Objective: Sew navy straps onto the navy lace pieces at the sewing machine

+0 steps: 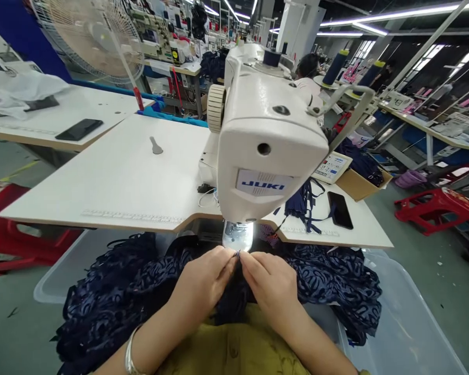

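Observation:
My left hand (207,273) and my right hand (269,278) meet just in front of the lit needle area (237,237) of a white sewing machine (271,125). Fingers of both hands are pinched together on a small bit of dark navy fabric (238,254); most of it is hidden by the fingertips. Below and around the hands lies a heap of navy patterned fabric (113,297), spreading left across my lap. More of the same cloth (332,278) drapes to the right. Whether the pinched bit belongs to the heap, I cannot tell.
The white machine table (140,177) carries a small grey tool (155,146), a black phone (340,210) and navy straps (303,205). Clear plastic bins (406,317) stand below. A cardboard box (359,182), red stools (437,208) and a fan (94,36) surround the place.

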A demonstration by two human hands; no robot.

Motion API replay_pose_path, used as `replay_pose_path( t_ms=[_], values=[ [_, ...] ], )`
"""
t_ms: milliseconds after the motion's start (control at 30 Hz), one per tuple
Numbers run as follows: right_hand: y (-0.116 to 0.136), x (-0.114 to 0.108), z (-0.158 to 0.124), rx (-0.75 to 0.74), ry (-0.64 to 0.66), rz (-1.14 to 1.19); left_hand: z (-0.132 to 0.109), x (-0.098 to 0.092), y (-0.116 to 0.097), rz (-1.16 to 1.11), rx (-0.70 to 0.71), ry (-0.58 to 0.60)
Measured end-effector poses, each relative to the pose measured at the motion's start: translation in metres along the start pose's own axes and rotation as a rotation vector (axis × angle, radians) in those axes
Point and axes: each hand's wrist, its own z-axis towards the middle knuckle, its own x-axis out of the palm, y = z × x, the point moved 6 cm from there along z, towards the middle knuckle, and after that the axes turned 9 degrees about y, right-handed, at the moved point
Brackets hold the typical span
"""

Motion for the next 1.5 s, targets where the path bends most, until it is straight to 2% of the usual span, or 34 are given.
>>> replay_pose_path(
  t_ms=[100, 200, 333, 500, 633, 733, 867, 933, 1067, 1200, 1267, 1367, 1500],
  values=[
    [-0.001, 0.001, 0.001, 0.019, 0.022, -0.008, -0.004, -0.003, -0.013, 0.268, 0.184, -0.105],
    [-0.002, -0.004, 0.001, 0.021, -0.014, 0.039, -0.005, -0.005, -0.014, 0.329, 0.189, -0.154],
    [-0.002, -0.009, -0.001, 0.016, -0.048, 0.046, -0.003, -0.004, -0.009, 0.282, 0.142, -0.123],
    [-0.002, -0.007, 0.001, 0.054, -0.063, 0.034, -0.006, -0.002, -0.019, 0.418, 0.278, -0.129],
    [-0.005, -0.005, 0.004, 0.118, -0.074, 0.121, -0.006, 0.004, -0.026, 0.5, 0.329, -0.062],
    [-0.008, -0.002, 0.005, 0.1, 0.014, 0.27, -0.006, 0.004, -0.026, 0.546, 0.322, -0.085],
    [-0.019, 0.008, 0.003, 0.189, 0.3, 0.508, -0.005, 0.004, -0.023, 0.594, 0.295, -0.109],
    [-0.024, 0.007, 0.002, 0.224, 0.334, 0.565, -0.005, 0.006, -0.023, 0.592, 0.293, -0.097],
    [-0.03, 0.002, 0.005, 0.238, 0.182, 0.587, -0.004, 0.008, -0.023, 0.521, 0.256, -0.101],
    [-0.041, 0.002, 0.003, 0.394, -0.07, 0.557, -0.003, 0.012, -0.019, 0.414, 0.187, -0.116],
    [-0.042, 0.005, 0.003, 0.389, -0.087, 0.566, -0.004, 0.013, -0.017, 0.391, 0.199, -0.121],
    [-0.039, 0.007, 0.004, 0.298, 0.021, 0.589, -0.007, 0.011, -0.013, 0.398, 0.21, -0.088],
    [-0.027, 0.007, 0.0, 0.126, 0.269, 0.486, -0.006, 0.007, -0.01, 0.357, 0.171, 0.031]
  ],
)
